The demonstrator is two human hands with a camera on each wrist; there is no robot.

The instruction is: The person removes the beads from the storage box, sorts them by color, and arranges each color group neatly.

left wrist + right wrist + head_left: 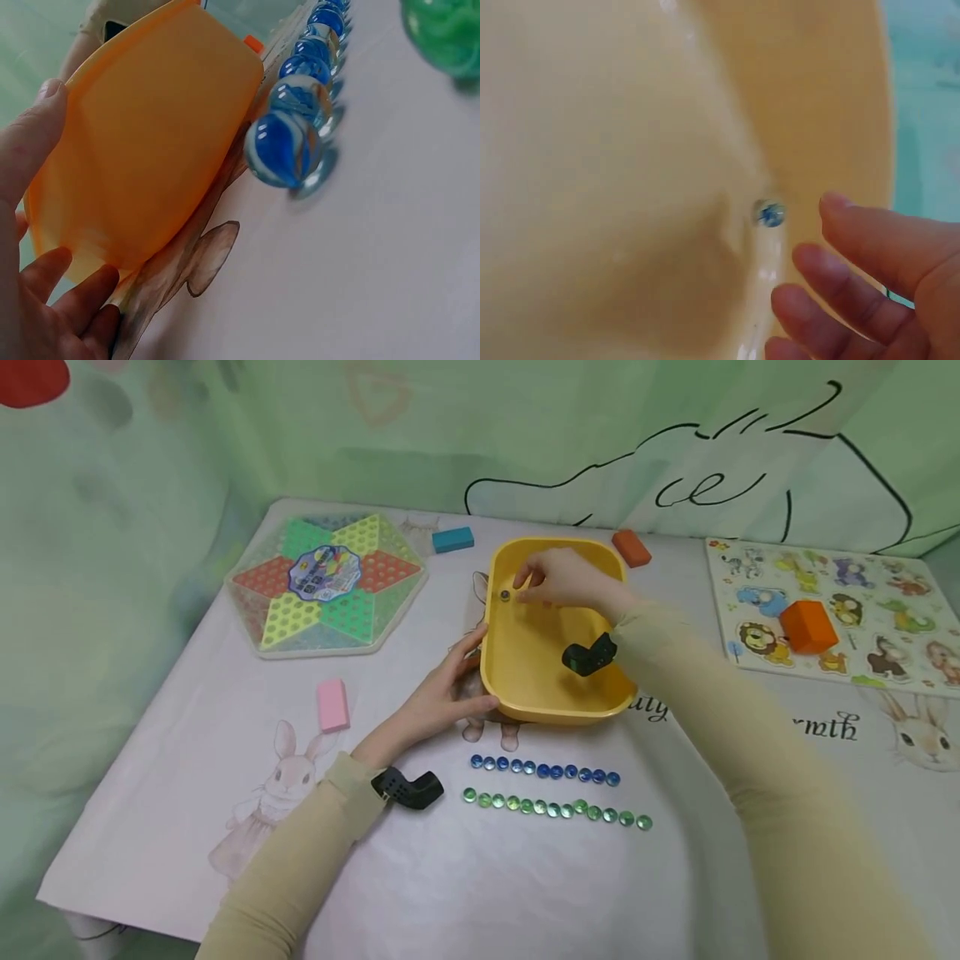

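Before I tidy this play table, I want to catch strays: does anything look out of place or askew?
Yes. One marble lies alone in the yellow tub, by the right hand, apart from the blue row and green row. An orange block sits on the animal puzzle, and the green row bends slightly.

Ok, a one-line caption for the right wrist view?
Right hand, fingers open, reaching toward a lone blue marble lying in the corner of the yellow tub.
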